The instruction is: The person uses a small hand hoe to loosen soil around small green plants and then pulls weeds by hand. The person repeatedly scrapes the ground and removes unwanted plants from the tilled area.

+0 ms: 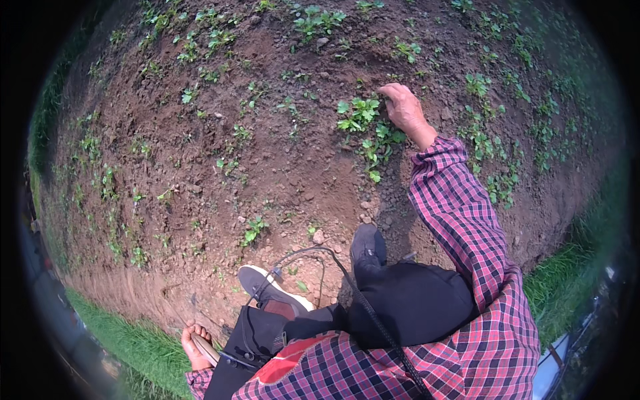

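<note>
My right hand (404,111) reaches to the soil just right of a leafy green seedling (359,114), fingers bent down to the ground; whether they grip anything is hidden. More green plants (380,142) grow just below that hand. At the lower left, my left hand (196,345) is closed around a wooden handle (205,348), beside my dark trouser leg. The far end of this tool cannot be made out.
Small seedlings (255,231) are scattered over brown soil (300,175). My grey shoes (275,287) stand on the soil near its lower edge. A black cord (350,280) loops across my lap. Grass (135,345) borders the plot.
</note>
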Action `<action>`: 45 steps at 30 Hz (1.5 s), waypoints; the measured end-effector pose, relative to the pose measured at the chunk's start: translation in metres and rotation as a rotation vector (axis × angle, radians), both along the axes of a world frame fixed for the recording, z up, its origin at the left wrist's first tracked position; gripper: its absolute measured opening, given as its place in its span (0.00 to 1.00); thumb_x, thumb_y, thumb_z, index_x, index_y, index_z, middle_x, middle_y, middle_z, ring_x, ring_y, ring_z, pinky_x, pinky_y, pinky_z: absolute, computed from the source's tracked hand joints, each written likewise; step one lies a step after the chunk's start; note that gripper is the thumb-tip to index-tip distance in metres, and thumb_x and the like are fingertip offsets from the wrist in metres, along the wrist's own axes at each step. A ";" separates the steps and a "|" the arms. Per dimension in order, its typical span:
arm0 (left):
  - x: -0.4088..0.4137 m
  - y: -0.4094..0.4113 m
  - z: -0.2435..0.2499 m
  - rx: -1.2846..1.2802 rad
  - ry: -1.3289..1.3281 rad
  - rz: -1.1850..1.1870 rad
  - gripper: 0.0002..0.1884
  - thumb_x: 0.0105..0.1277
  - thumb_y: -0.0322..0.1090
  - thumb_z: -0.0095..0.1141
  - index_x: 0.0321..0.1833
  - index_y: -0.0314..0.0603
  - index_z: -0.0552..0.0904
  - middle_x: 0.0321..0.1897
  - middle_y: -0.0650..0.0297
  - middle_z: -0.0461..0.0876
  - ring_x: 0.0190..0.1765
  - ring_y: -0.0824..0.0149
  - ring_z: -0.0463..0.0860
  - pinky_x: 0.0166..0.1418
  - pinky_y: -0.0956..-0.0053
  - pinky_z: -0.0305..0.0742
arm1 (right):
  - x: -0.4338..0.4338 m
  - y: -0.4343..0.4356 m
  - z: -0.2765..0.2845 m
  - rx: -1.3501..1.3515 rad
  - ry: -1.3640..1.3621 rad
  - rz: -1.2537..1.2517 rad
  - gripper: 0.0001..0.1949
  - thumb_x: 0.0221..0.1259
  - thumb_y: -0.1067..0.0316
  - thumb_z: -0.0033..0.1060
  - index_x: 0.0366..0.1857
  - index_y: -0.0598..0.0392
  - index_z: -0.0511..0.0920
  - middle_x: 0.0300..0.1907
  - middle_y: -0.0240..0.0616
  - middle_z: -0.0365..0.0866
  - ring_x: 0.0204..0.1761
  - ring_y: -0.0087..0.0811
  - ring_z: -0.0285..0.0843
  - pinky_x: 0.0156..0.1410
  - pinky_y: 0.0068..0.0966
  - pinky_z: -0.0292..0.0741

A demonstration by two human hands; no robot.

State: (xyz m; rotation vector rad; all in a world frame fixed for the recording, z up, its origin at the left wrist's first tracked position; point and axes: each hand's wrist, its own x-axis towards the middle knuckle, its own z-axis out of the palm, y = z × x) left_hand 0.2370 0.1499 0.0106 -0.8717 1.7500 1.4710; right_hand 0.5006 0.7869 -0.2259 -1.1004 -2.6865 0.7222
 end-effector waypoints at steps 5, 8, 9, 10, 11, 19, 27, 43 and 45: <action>0.001 0.009 0.002 0.027 -0.031 -0.024 0.15 0.54 0.33 0.52 0.45 0.42 0.70 0.19 0.69 0.65 0.22 0.73 0.64 0.24 0.79 0.61 | 0.001 -0.017 0.005 -0.102 -0.136 0.108 0.24 0.48 0.69 0.63 0.54 0.46 0.71 0.55 0.37 0.68 0.58 0.42 0.66 0.62 0.35 0.67; -0.001 0.012 0.000 0.008 -0.035 -0.052 0.15 0.54 0.33 0.52 0.44 0.42 0.70 0.19 0.70 0.65 0.22 0.73 0.64 0.25 0.79 0.61 | 0.010 -0.009 -0.002 -0.120 -0.167 0.060 0.24 0.47 0.67 0.65 0.53 0.47 0.72 0.50 0.38 0.71 0.56 0.41 0.67 0.60 0.34 0.68; -0.001 0.011 0.001 0.005 -0.035 -0.062 0.15 0.54 0.33 0.53 0.44 0.42 0.70 0.19 0.70 0.65 0.22 0.73 0.65 0.25 0.79 0.61 | 0.007 -0.011 0.001 -0.133 -0.125 0.054 0.24 0.47 0.66 0.66 0.52 0.48 0.72 0.49 0.38 0.72 0.55 0.41 0.67 0.59 0.34 0.68; 0.000 0.010 0.001 -0.001 -0.036 -0.053 0.15 0.54 0.33 0.53 0.44 0.42 0.70 0.19 0.70 0.65 0.22 0.73 0.64 0.25 0.79 0.61 | 0.003 -0.014 0.004 -0.145 -0.082 0.049 0.24 0.46 0.65 0.66 0.52 0.49 0.73 0.48 0.38 0.72 0.55 0.41 0.68 0.59 0.34 0.68; 0.001 0.010 0.001 -0.007 -0.037 -0.044 0.15 0.54 0.33 0.53 0.44 0.42 0.70 0.19 0.70 0.64 0.22 0.73 0.64 0.25 0.79 0.61 | 0.000 -0.016 0.007 -0.158 -0.040 0.044 0.24 0.46 0.65 0.67 0.51 0.49 0.73 0.46 0.38 0.73 0.55 0.41 0.68 0.58 0.34 0.68; 0.002 0.017 -0.002 -0.053 -0.012 0.001 0.11 0.55 0.32 0.52 0.41 0.44 0.71 0.17 0.69 0.64 0.20 0.72 0.63 0.21 0.78 0.60 | 0.000 -0.020 -0.011 -0.003 0.027 0.068 0.17 0.45 0.64 0.67 0.40 0.54 0.76 0.37 0.39 0.75 0.45 0.41 0.74 0.49 0.33 0.73; -0.001 0.013 -0.005 -0.054 -0.031 -0.049 0.14 0.53 0.34 0.53 0.43 0.43 0.70 0.19 0.69 0.64 0.22 0.72 0.64 0.25 0.79 0.60 | -0.006 -0.016 -0.023 0.066 -0.041 0.094 0.07 0.47 0.67 0.60 0.25 0.57 0.74 0.30 0.42 0.76 0.38 0.45 0.76 0.43 0.38 0.75; -0.001 0.000 -0.007 -0.054 -0.031 -0.046 0.15 0.54 0.35 0.53 0.44 0.43 0.70 0.20 0.69 0.64 0.22 0.72 0.64 0.25 0.79 0.61 | 0.003 0.016 0.009 0.041 -0.096 -0.164 0.09 0.52 0.63 0.58 0.32 0.57 0.76 0.37 0.47 0.79 0.42 0.49 0.77 0.48 0.39 0.74; -0.003 0.006 -0.009 -0.028 -0.015 -0.064 0.15 0.54 0.35 0.52 0.45 0.43 0.70 0.19 0.69 0.65 0.22 0.72 0.64 0.25 0.79 0.61 | 0.007 0.020 0.007 -0.006 0.072 -0.328 0.12 0.51 0.65 0.60 0.40 0.53 0.77 0.40 0.45 0.78 0.44 0.48 0.77 0.48 0.39 0.74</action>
